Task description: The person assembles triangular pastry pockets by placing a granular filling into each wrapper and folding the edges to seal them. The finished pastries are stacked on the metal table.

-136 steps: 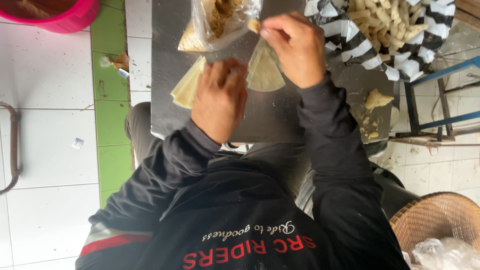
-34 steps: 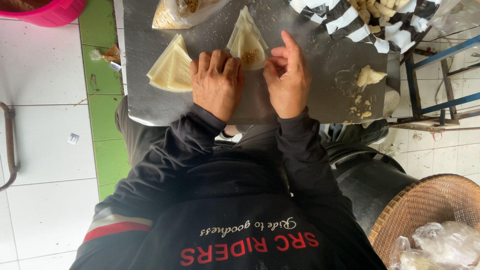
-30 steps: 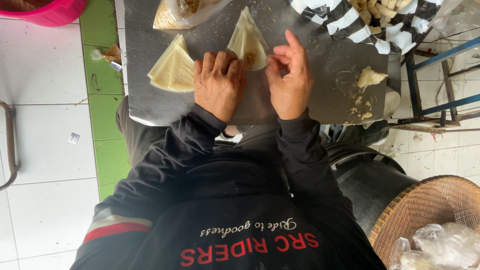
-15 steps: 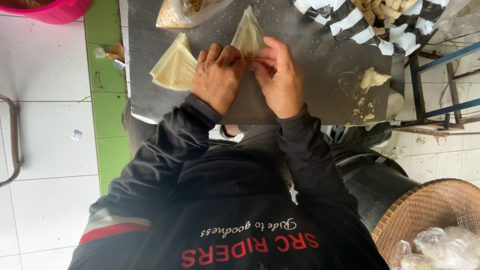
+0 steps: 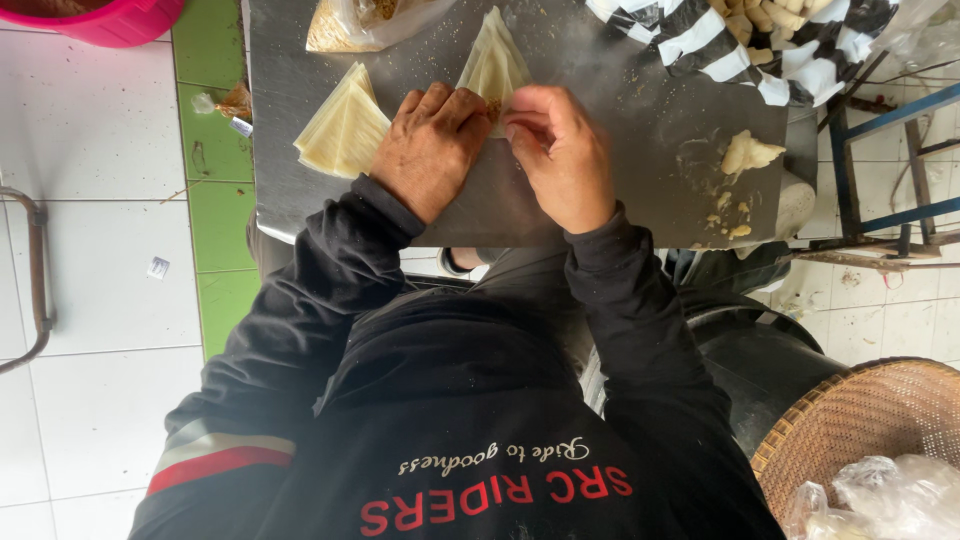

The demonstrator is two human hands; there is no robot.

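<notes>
On a grey metal tray lies a pale triangular pastry wrapper with a bit of brown filling at its near edge. My left hand presses down on the wrapper's near left corner, fingers together. My right hand pinches the wrapper's near right edge with curled fingers. To the left of my left hand lies a stack of triangular wrappers. A clear plastic bag of filling rests at the tray's far edge.
A black-and-white striped bag with finished rolled pieces sits at the far right of the tray. Dough scraps lie on the tray's right side. A pink tub stands on the tiled floor; a woven basket with plastic bags is near right.
Both hands came down from the filling bag to the tray. Over the last second they closed together on the near edge of the wrapper, folding it narrower.
</notes>
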